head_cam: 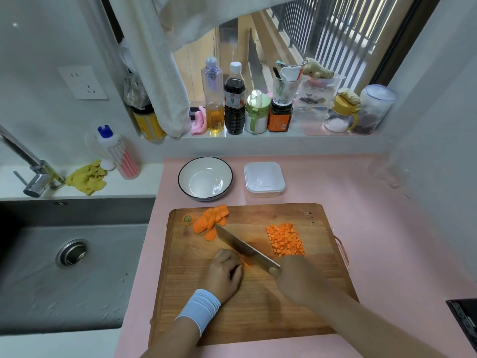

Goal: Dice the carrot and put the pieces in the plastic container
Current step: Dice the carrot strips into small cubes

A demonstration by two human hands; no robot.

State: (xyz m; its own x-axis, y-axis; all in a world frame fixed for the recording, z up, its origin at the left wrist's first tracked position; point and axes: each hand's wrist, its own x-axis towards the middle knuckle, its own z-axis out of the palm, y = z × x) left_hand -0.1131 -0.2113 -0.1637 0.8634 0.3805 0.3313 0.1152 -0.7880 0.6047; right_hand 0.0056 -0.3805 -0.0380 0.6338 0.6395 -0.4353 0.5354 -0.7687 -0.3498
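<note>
left hand [224,273], fingers curled over a carrot piece [245,264] at the centre of the cutting board [245,313]; right hand [296,277] grips the knife [245,248], blade beside the left fingers. diced carrot [285,240] on the board's right; carrot slices [210,219] at its far-left corner; plastic container [264,179] just beyond its far edge.

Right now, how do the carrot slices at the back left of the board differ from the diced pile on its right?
The carrot slices are large flat pieces; the diced pile is small cubes. The slices lean overlapped in a row; the cubes lie in a loose heap. Both are orange, lie on the cutting board, and neither is in the plastic container.
</note>
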